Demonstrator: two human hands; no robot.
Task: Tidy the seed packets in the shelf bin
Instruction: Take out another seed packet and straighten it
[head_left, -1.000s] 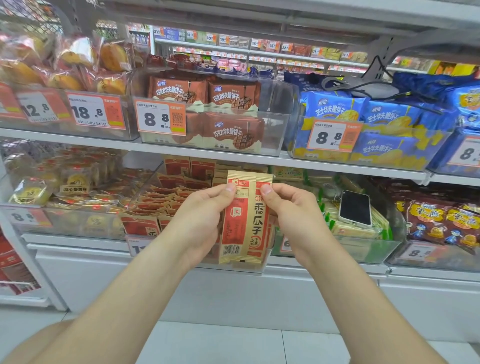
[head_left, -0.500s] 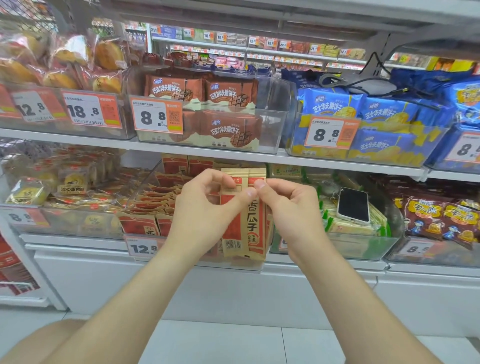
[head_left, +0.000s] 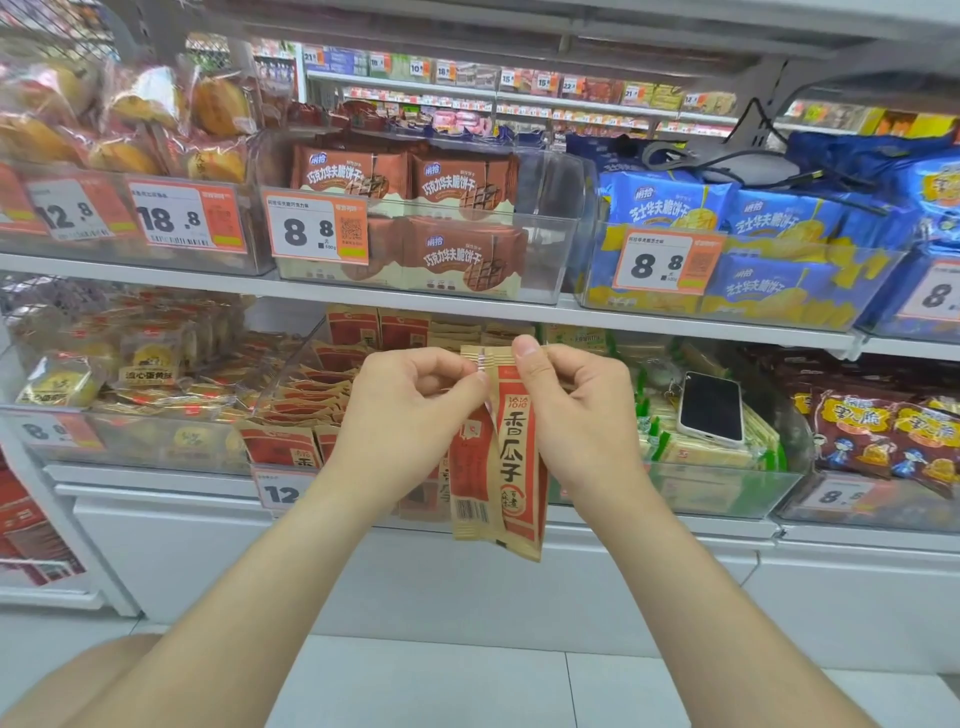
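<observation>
Two tan-and-red seed packets (head_left: 511, 467) hang upright in front of the clear shelf bin (head_left: 291, 364) on the lower shelf. My left hand (head_left: 410, 410) pinches their top edge from the left. From the right, my right hand (head_left: 576, 410) pinches the same top edge. The front packet overlaps the one behind it, and the pair is slightly folded together. Several more seed packets (head_left: 306, 400) lie stacked inside the bin, some standing at its back.
A smartphone (head_left: 710, 408) lies on green-and-yellow packets in the bin to the right. Egg-yolk pastries (head_left: 150, 358) fill the left bin. The upper shelf holds brown waffle biscuits (head_left: 447, 260) and blue biscuit bags (head_left: 748, 249) behind price tags. White floor tiles lie below.
Both hands have drawn closer together at the packets' top edge, and the two packets now overlap more and hang lower in front of the bin.
</observation>
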